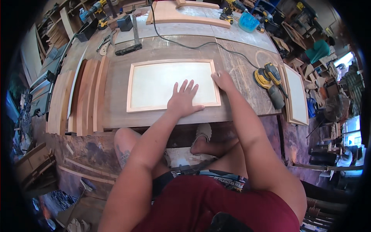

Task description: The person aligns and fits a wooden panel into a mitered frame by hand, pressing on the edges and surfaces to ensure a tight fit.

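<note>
Head view, looking down at a workbench [185, 48]. Left hand [183, 101] flat, fingers spread wide, palm pressed on the pale panel of a framed wooden cabinet door [154, 83], near its 5 o'clock corner. Right hand [223, 80] at the door's right rail, about 3 o'clock, fingers curled loosely against the frame edge; whether pinching a bit of sandpaper or merely bearing on the wood, cannot tell. Door lying flat at the bench centre, long side toward the body.

Possible trouble, as a judgement: door could skid on the dusty top if the flat palm eases off, since nothing clamps it; near edge sits close to the bench lip at 6 o'clock, above bare knees and a foot.

Outward: yellow orbital sander [269, 81] at 3 o'clock, its black cord [193, 45] trailing toward 12. Second framed door [296, 94] leaning past it. Stack of curved boards [83, 96] at 9 o'clock. Black square [131, 40] at 11. Blue tub [248, 22] at 1 o'clock.
</note>
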Tool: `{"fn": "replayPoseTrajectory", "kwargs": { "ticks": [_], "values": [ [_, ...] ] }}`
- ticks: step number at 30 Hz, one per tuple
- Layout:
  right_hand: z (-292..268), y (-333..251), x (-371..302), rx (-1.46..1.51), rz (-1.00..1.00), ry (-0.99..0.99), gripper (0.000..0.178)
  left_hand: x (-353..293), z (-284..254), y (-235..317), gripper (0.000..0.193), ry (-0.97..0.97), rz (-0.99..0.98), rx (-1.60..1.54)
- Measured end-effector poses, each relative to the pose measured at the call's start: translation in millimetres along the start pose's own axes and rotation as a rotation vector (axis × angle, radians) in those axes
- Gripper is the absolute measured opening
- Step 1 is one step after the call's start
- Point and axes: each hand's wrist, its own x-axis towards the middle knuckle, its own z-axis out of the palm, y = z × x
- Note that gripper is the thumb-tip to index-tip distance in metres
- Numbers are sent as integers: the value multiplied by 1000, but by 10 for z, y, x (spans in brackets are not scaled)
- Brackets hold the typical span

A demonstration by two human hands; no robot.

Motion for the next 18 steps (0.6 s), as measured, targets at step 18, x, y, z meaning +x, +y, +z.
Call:
{"fn": "replayPoseTrajectory", "kwargs": {
  "ticks": [18],
  "values": [
    [26, 143, -1160, -33, 131, -44, 49, 45, 49, 2, 100, 0, 3, 3]
  ]
}}
